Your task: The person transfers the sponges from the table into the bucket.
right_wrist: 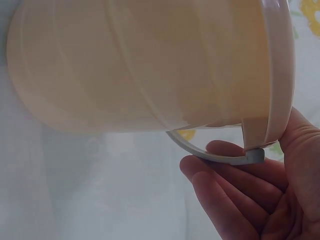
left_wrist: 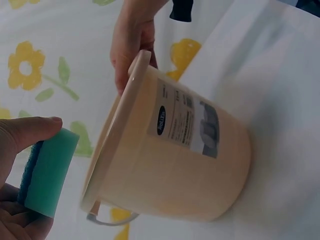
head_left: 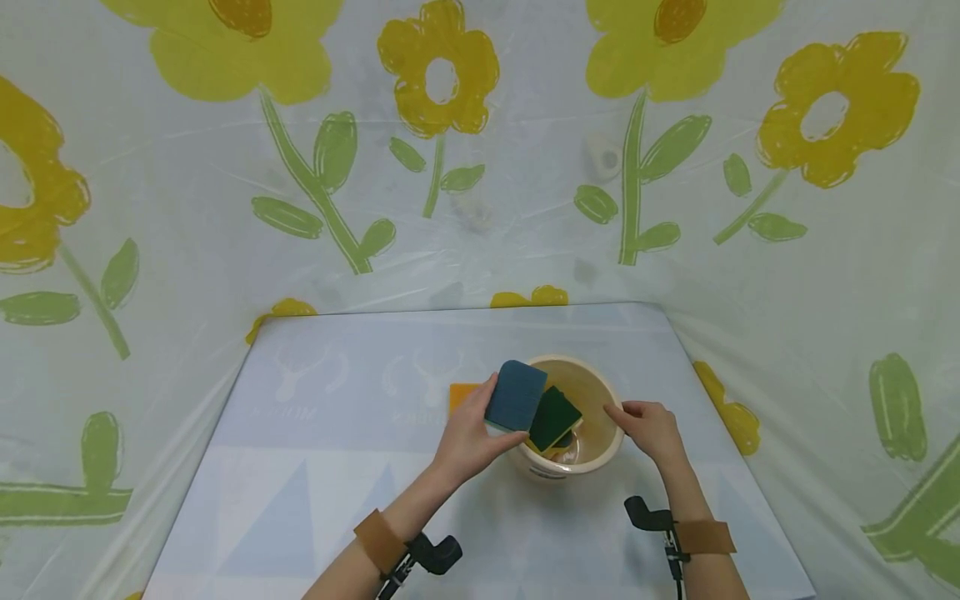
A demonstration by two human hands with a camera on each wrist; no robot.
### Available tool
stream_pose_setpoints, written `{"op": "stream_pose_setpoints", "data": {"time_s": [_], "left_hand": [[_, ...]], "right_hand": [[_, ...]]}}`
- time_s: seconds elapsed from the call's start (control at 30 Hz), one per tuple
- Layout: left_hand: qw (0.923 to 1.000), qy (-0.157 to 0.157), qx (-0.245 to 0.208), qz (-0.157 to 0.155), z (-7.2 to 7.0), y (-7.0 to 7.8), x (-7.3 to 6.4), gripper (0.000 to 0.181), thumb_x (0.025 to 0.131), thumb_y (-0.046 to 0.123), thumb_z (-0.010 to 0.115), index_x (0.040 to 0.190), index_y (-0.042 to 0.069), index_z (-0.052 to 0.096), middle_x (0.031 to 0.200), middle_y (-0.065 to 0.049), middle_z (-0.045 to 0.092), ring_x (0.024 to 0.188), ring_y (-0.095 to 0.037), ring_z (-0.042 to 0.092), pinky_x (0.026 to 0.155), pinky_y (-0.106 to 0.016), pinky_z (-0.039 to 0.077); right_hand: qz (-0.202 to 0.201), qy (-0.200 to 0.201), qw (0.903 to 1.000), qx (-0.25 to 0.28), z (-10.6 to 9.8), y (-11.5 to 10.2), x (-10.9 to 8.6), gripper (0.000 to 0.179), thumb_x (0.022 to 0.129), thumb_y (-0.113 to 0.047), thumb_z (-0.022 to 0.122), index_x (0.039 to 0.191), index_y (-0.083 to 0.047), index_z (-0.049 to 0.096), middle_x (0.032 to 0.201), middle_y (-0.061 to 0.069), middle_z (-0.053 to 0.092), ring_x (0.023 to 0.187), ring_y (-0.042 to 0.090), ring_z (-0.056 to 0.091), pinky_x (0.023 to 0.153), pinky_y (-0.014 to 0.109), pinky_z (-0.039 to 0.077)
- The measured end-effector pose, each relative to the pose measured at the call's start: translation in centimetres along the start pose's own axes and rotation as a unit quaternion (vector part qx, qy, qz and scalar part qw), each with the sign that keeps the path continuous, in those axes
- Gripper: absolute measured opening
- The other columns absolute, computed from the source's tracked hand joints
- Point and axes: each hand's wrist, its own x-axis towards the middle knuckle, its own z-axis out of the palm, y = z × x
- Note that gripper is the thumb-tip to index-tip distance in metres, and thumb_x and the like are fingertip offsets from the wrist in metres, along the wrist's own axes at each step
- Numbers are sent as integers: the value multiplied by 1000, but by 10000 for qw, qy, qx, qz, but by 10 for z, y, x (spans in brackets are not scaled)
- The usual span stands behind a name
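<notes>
Between thumb and fingers, my left hand [head_left: 471, 429] pinches a sponge [head_left: 516, 395] beside and above the bucket's left rim. Its scouring side is blue; the foam, green in the left wrist view, stands clear of the bucket there. The cream bucket [left_wrist: 175, 145] stands upright on the table with a printed label on its side. Inside it lies a yellow sponge with a dark green scouring side [head_left: 556, 418], partly covering other things. My right hand [head_left: 651, 427] grips the bucket's right rim, thumb over the edge and fingers around the outside by the grey handle [right_wrist: 215, 158].
An orange flat piece [head_left: 462, 395] lies on the table left of the bucket, partly hidden behind my left hand. The pale patterned table [head_left: 315, 500] meets a flower-printed curtain [head_left: 525, 208] at its back and sides.
</notes>
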Motion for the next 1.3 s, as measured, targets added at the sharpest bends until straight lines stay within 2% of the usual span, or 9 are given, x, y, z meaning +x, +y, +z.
{"op": "stream_pose_setpoints", "data": {"time_s": [0.37,0.67,0.83,1.3], "left_hand": [[9992,-366,121,64,11,6,9,90,78,36,82,149,3,36,145,-13,47,123,-28,52,99,-46,46],[9980,-560,274,139,22,9,14,93,77,37,82,151,8,34,140,-10,52,113,-23,55,92,-41,51],[9964,-733,436,24,29,12,18,92,78,37,82,150,6,34,143,-11,49,117,-24,55,93,-41,50],[9929,-964,698,67,43,16,24,90,81,37,79,150,2,34,145,-12,47,118,-24,55,96,-40,49]], "right_hand": [[-50,0,10000,-12,0,-1,-1,60,93,-50,60,119,4,66,99,13,72,96,29,64,85,53,51],[-36,-11,10000,12,0,-1,-2,60,93,-50,60,120,4,66,101,14,72,98,31,64,86,54,51],[-49,0,10000,15,0,-2,-3,59,93,-48,60,119,4,66,100,14,72,98,31,64,86,54,51],[-85,58,9999,8,0,-2,-3,58,93,-48,60,118,4,67,98,13,72,96,29,64,83,52,52]]}}
